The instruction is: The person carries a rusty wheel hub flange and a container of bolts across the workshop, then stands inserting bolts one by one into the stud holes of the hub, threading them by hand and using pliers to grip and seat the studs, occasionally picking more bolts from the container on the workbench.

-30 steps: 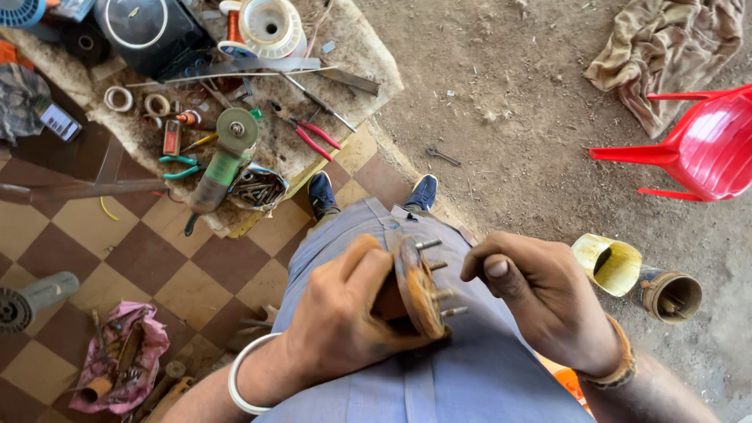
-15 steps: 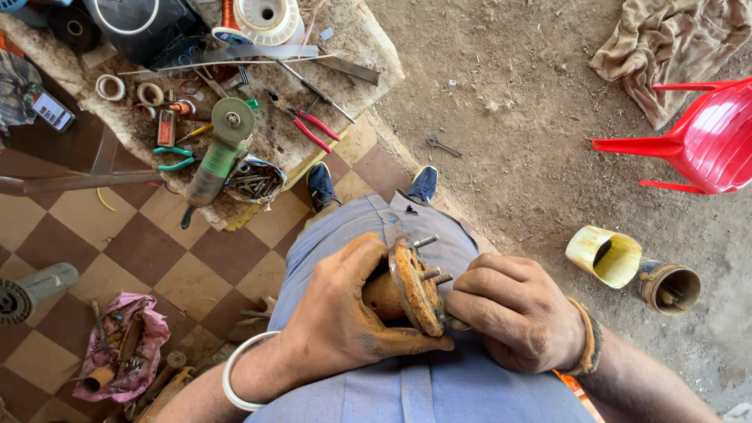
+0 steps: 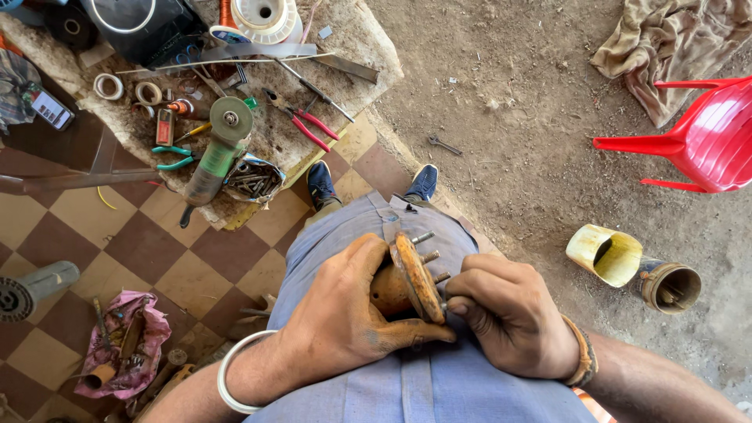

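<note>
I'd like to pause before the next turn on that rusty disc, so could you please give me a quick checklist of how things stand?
1. Left hand has a firm grip on the rusty flanged disc: ok.
2. Right hand fingers on a lower stud: ok.
3. Threaded studs all present: cannot tell, some hidden.
4. Disc steadied over the lap: ok.
5. Red-handled pliers within reach on the stone slab: cannot tell.

Low slab (image 3: 352, 47): green angle grinder (image 3: 215, 149), red-handled pliers (image 3: 301, 124), tape rolls (image 3: 125, 90), tin of bolts (image 3: 252, 178); chequered tile floor (image 3: 149, 251): pink bag (image 3: 125, 345); dirt ground (image 3: 517, 141): spanner (image 3: 444, 144), red plastic chair (image 3: 697, 133), rag (image 3: 666, 43), yellow can (image 3: 605, 254).
</note>
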`<state>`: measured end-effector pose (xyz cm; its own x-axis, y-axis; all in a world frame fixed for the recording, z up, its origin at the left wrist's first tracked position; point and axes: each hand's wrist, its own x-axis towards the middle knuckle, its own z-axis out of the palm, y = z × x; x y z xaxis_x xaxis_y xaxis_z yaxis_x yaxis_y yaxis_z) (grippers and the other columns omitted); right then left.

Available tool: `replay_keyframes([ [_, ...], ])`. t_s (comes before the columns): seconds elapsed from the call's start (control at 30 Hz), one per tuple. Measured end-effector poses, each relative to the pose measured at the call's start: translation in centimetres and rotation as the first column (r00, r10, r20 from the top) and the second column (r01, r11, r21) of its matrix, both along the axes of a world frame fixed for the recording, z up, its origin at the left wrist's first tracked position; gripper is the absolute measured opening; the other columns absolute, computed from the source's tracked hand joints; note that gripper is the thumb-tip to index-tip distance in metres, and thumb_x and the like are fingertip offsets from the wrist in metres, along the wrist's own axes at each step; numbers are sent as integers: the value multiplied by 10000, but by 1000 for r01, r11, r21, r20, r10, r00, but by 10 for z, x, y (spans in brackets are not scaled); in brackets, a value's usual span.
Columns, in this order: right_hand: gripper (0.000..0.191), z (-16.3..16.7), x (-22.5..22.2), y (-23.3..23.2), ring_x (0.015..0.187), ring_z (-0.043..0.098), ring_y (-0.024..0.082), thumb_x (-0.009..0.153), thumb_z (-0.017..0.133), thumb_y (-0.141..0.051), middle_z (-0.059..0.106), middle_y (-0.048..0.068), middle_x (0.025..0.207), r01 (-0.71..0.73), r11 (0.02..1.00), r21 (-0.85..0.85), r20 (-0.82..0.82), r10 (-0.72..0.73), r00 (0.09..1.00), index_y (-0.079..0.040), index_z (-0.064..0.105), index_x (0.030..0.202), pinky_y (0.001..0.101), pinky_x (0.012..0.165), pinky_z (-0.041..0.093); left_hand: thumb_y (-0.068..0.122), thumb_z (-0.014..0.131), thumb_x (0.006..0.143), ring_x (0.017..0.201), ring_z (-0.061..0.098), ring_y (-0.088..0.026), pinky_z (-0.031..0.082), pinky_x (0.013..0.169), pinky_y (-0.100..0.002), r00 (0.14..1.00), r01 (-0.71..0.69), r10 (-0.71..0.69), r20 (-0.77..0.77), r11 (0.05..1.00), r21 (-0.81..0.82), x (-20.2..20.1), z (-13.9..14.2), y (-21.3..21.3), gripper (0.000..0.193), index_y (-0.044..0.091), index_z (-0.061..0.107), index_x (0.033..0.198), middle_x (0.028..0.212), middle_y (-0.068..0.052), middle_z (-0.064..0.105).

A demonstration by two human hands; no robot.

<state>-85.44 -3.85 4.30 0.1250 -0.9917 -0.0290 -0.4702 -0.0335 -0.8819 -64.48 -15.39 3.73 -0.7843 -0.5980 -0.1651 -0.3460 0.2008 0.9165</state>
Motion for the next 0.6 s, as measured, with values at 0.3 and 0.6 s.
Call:
replay_keyframes([
  [0.3,252,-7,-3,-4,638,556,167,1034,568,-224,600,56,722,42,956,292,185,-99,978,-36,641,883,309,615,476,413,917,639,926,701,-417,559,775,-460,964,46,-97,246,977,206,-6,14,-12,652,-8,607,1028,942,-220,720],
  [0.6,336,-18,-5,1,628,455,47,1030,566,-302,551,-30,694,50,782,622,333,-321,887,-30,644,850,238,538,411,366,867,709,928,710,-428,573,790,-477,906,58,-181,382,948,312,-13,24,-20,623,-65,562,1039,872,-262,721],
])
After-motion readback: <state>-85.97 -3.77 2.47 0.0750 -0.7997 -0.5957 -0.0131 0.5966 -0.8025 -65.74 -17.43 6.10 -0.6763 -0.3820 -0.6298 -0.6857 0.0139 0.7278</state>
